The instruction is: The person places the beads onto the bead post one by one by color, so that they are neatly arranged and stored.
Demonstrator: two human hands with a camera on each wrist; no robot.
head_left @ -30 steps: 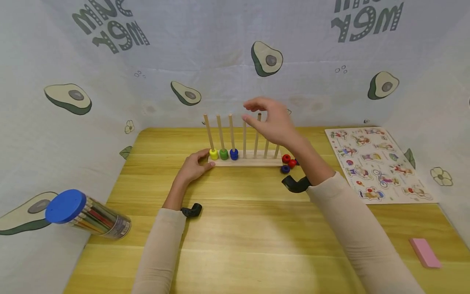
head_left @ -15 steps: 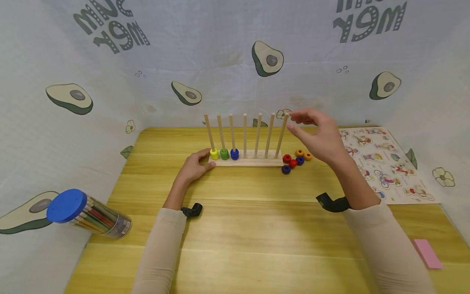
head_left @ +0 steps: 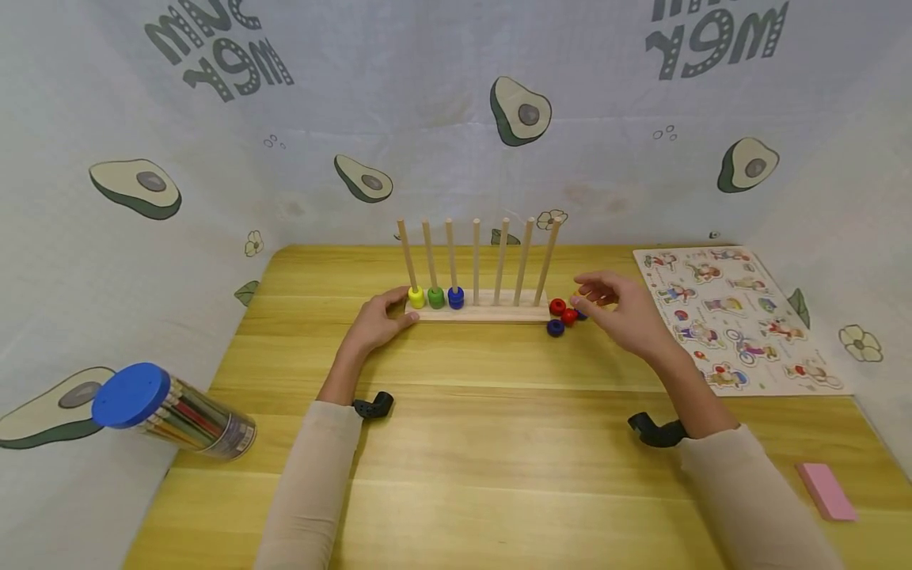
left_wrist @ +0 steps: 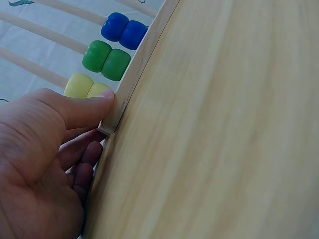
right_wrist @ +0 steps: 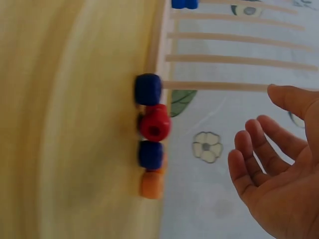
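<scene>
A wooden peg rack (head_left: 492, 314) stands toward the back of the table, its pegs upright. From the left, its first three pegs carry yellow beads (head_left: 416, 298), green beads (left_wrist: 106, 59) and blue beads (head_left: 456, 298); the other pegs are bare. My left hand (head_left: 374, 323) holds the left end of the base, thumb on the yellow side. Just off the rack's right end lie loose red beads (head_left: 568, 317), dark blue beads (head_left: 556, 328) and orange beads (right_wrist: 151, 185). Over these hovers my right hand (head_left: 627, 317), fingers loosely bent and holding nothing; it partly covers the orange ones in the head view.
On the left stands a clear tub of pencils (head_left: 192, 416) with a blue lid (head_left: 131, 394). A picture puzzle board (head_left: 734, 317) lies at the back right, and a pink block (head_left: 826, 491) near the right edge. A printed cloth (head_left: 427, 119) hangs behind the table.
My right hand has moved right from above the pegs, then down toward the loose beads. The left hand has stayed on the rack's end.
</scene>
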